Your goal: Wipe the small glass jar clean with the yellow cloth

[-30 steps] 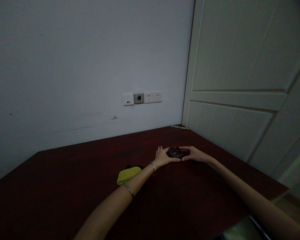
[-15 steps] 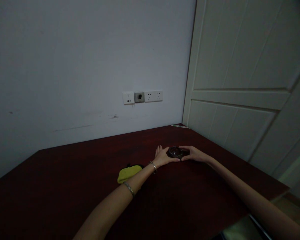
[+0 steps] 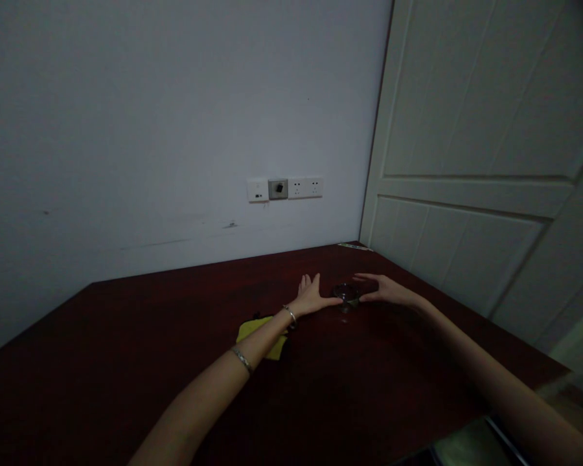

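Observation:
A small round glass dish, possibly an ashtray, rests on the dark red table. To its left, my left hand has its fingers spread, and the thumb reaches to the dish's near left rim. My right hand is on the other side, thumb and fingers apart, the thumb tip close to the rim. Whether either thumb touches the glass I cannot tell. Under my left forearm shows a yellow cloth-like item with a dark edge, partly hidden by the arm.
The dark red table runs back to a pale wall with sockets. A thin patterned strip lies at the far corner. White panelled doors stand along the right side. A dark-edged object shows at the lower right.
Both hands have loosened from around the glass dish and moved apart, fingers spreading. The dish stays on the table. More of the yellow item shows right of my left forearm, and the view has shifted slightly.

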Tool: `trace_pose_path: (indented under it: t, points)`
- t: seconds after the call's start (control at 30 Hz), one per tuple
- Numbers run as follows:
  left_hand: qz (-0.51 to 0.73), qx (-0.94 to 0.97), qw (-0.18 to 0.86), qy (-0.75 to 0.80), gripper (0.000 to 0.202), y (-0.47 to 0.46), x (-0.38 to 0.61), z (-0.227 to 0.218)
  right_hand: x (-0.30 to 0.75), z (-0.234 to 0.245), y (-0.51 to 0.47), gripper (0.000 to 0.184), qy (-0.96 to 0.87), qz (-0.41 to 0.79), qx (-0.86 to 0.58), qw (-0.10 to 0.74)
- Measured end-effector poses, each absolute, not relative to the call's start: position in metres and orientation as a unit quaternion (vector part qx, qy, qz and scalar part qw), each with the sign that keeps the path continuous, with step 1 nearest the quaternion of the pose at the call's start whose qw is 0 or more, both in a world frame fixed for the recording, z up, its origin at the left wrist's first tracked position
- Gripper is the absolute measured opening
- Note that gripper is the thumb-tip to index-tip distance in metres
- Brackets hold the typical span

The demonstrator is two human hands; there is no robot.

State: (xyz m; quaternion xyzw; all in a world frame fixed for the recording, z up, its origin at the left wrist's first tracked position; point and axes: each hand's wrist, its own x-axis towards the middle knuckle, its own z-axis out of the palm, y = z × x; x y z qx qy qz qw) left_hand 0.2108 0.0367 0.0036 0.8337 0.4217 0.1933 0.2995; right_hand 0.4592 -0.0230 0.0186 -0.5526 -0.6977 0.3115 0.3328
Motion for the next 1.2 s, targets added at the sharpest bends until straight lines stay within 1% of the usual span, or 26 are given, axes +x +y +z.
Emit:
trace_pose_path:
  t: [0.03, 0.1, 0.17, 0.23, 0.33, 0.43, 0.53, 0.63, 0.7, 0.77, 0.93, 1.03, 1.2]
  points:
    - [0.207, 0.83, 0.294, 0.427, 0.115, 0.041, 0.203, 0.008, 0.46, 0.027, -0.023, 0.075, -0.696, 0.298, -0.552, 0.35]
    - [0.231, 0.818, 0.281, 0.446, 0.109, 0.053, 0.184, 0.016, 0.461, 0.043, -0.021, 0.074, -0.701, 0.322, -0.518, 0.371]
    - [0.249, 0.801, 0.266, 0.475, 0.105, 0.066, 0.161, 0.022, 0.457, 0.058, -0.018, 0.073, -0.703, 0.347, -0.496, 0.373]
    - [0.258, 0.783, 0.253, 0.506, 0.098, 0.078, 0.136, 0.025, 0.448, 0.07, -0.013, 0.07, -0.704, 0.346, -0.49, 0.381]
    - [0.23, 0.762, 0.208, 0.568, 0.088, 0.091, 0.1, 0.025, 0.424, 0.079, -0.005, 0.062, -0.707, 0.324, -0.491, 0.392]
    - [0.217, 0.743, 0.19, 0.604, 0.082, 0.098, 0.068, 0.02, 0.394, 0.079, 0.005, 0.058, -0.73, 0.28, -0.496, 0.377]
    - [0.196, 0.727, 0.182, 0.633, 0.082, 0.099, 0.041, 0.012, 0.362, 0.071, 0.016, 0.055, -0.757, 0.265, -0.494, 0.336]
    - [0.172, 0.716, 0.178, 0.653, 0.083, 0.097, 0.02, 0.004, 0.331, 0.059, 0.023, 0.049, -0.798, 0.212, -0.492, 0.277]
    - [0.161, 0.713, 0.173, 0.661, 0.082, 0.094, 0.009, -0.002, 0.312, 0.048, 0.027, 0.049, -0.817, 0.174, -0.496, 0.237]
    - [0.153, 0.712, 0.166, 0.664, 0.081, 0.09, 0.002, -0.008, 0.294, 0.035, 0.03, 0.049, -0.827, 0.14, -0.5, 0.214]
    - [0.141, 0.724, 0.135, 0.662, 0.085, 0.078, -0.003, -0.022, 0.261, 0.001, 0.044, 0.052, -0.84, 0.137, -0.488, 0.193]
    - [0.139, 0.732, 0.111, 0.658, 0.085, 0.073, -0.002, -0.026, 0.248, -0.015, 0.053, 0.054, -0.839, 0.123, -0.493, 0.195]
    - [0.138, 0.741, 0.084, 0.651, 0.083, 0.067, -0.001, -0.029, 0.24, -0.031, 0.058, 0.046, -0.83, 0.089, -0.511, 0.207]
